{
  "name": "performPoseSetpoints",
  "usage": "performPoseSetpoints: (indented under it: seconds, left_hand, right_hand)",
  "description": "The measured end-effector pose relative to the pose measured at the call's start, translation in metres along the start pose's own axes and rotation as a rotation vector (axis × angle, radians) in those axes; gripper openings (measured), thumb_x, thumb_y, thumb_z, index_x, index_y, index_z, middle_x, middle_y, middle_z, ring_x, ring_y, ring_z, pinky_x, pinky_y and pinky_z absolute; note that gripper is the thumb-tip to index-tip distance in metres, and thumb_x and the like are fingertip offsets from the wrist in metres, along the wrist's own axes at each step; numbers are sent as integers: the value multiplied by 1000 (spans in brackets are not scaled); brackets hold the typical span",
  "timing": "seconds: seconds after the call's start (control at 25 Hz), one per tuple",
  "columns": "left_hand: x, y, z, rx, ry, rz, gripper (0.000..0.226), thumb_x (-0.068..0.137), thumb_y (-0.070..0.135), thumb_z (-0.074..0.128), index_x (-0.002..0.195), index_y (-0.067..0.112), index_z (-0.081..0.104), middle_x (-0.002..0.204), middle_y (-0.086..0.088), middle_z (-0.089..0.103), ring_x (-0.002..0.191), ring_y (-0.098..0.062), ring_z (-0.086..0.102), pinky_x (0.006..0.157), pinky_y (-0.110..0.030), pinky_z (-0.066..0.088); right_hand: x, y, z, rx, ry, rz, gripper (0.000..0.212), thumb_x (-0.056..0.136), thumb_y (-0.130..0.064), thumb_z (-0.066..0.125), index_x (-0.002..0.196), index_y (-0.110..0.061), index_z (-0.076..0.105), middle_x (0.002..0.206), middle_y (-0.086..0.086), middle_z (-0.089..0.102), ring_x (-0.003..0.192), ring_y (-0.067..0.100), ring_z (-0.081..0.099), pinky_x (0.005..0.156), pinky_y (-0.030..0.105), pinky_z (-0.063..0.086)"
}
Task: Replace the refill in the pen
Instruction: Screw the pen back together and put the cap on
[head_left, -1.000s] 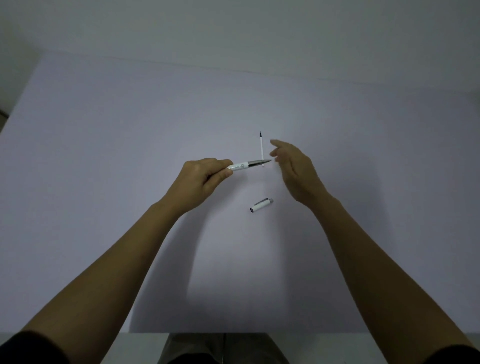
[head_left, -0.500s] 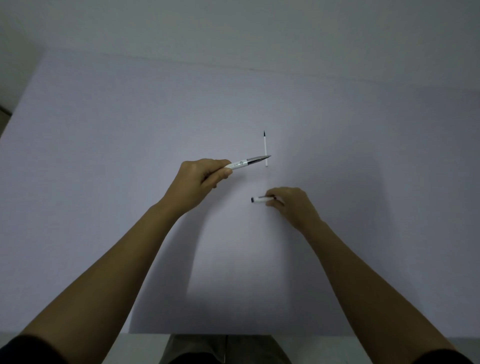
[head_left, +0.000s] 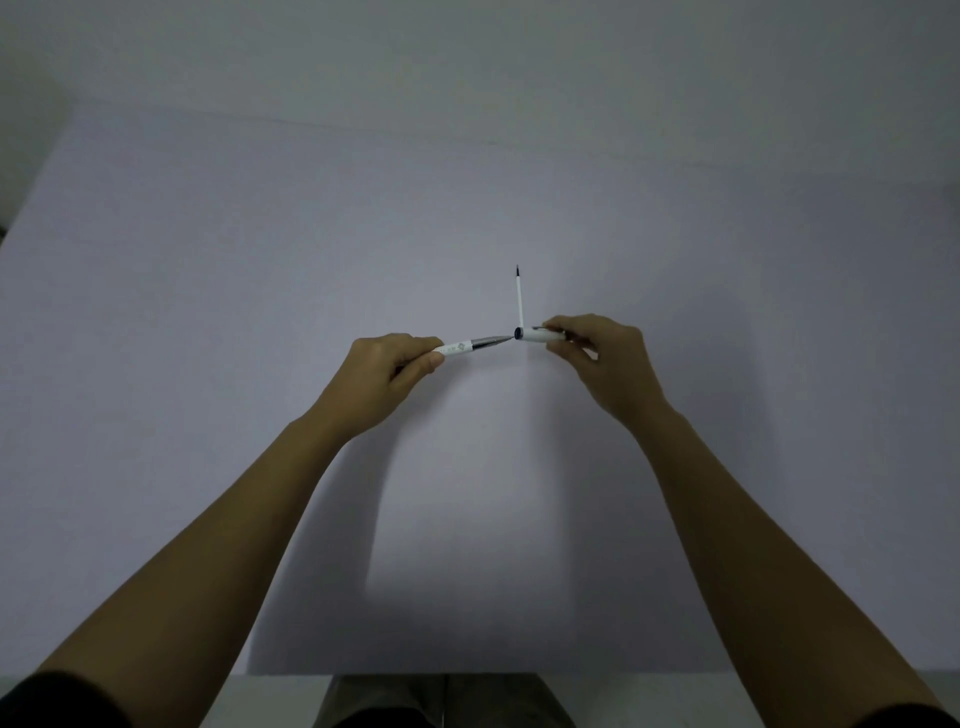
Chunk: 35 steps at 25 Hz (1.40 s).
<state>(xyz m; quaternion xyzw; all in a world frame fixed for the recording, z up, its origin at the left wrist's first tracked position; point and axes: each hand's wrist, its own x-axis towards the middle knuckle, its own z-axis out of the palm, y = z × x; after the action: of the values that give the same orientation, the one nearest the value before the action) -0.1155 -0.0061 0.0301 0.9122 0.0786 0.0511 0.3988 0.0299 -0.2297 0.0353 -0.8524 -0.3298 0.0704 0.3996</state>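
Left hand pinched pen; right hand pinched cap, mouth at tip. Risk: misalignment could jam tip against cap rim

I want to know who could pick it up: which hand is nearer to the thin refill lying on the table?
Right. The right hand, holding the cap, sits just beside the refill's near end; the left hand, holding the pen, is farther off.

I see both forearms bare to near elbow. Dark short sleeve edge on left arm, same on right arm. Grey-olive trousers at bottom centre.
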Motion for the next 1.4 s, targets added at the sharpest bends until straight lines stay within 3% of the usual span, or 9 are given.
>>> performPoseSetpoints:
  seconds: [0.24,0.44,0.6,0.84,0.96,1.08,1.24,1.32,1.4]
  left_hand:
    - [2,1,-5,19,-17,18,21,95,25,50,85,12,63,62,-12,56,59,-17,47,57,-24,37]
    - [4,6,-3,53,-49,64,19,95,25,49,86,15,63,59,-5,54,63,-15,45,58,-15,34]
    - [5,9,-1,48,-33,76,19,94,23,51,84,11,63,58,-7,53,60,-18,44,55,-16,33]
    - [0,6,3,66,-18,64,20,94,21,51,84,8,63,60,-11,56,56,-23,51,57,-26,38]
    - [0,4,5,188,-38,106,21,94,23,51,91,9,66,64,-10,58,58,-23,52,56,-35,43]
    - [11,4,13,253,-2,81,21,91,23,57,100,10,71,73,-11,56,66,-19,47,59,-29,37]
    - [41,1,35,137,29,-212,36,91,25,57,69,-3,64,54,-7,38,53,-20,37,52,-29,26]
    - [60,0,47,52,95,-368,43,91,24,57,58,-3,52,46,-2,30,46,-17,28,48,-29,21]
    - [76,2,60,42,151,-443,41,91,23,56,56,1,52,43,2,29,42,-12,26,45,-28,20]
  right_hand:
    - [3,-6,-3,-73,-21,-102,21,81,-7,67,102,-5,68,93,13,73,80,21,63,75,17,43]
    - [3,-16,-3,-137,-109,-182,20,84,-11,65,104,-8,68,95,12,73,84,25,65,77,36,51]
    - [4,-23,1,-135,-153,-211,19,85,-10,62,103,-8,68,92,14,71,82,29,64,75,40,50]
    - [10,-30,11,-145,-191,-253,15,87,-7,59,98,-5,68,85,15,70,78,30,62,72,35,46]
    - [18,-26,16,-153,-209,-261,15,87,-8,58,99,-4,67,89,16,71,82,31,63,74,36,48]
    - [27,-16,25,-126,-118,-184,29,87,-10,60,114,-1,61,109,18,68,101,31,63,89,34,46]
    - [39,16,43,-127,-90,120,46,97,-20,41,138,-1,32,147,17,39,137,25,35,110,25,21]
    - [41,37,53,-179,-138,245,49,99,-22,33,142,-2,22,154,16,23,143,24,19,115,28,12]
    - [37,53,62,-274,-192,312,51,99,-22,30,143,-1,15,156,16,13,145,24,10,117,34,9]
